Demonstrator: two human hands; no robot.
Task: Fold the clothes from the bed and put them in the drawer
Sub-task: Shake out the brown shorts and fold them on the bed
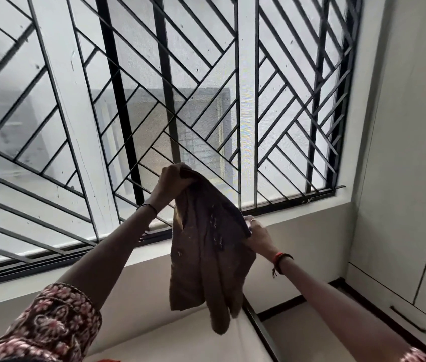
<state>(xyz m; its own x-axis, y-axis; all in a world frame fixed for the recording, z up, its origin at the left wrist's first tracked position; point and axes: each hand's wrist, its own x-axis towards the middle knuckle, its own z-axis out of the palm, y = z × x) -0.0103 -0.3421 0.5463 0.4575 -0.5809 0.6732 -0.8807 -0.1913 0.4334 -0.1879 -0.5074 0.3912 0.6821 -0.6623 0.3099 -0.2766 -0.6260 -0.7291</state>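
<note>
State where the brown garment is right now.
In the head view, the brown garment hangs mid-frame before the barred window, its top in the left hand, its right edge in the right hand.

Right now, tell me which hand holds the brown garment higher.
The left hand grips the brown garment at its top, raised higher; the right hand pinches a side edge lower down.
</note>
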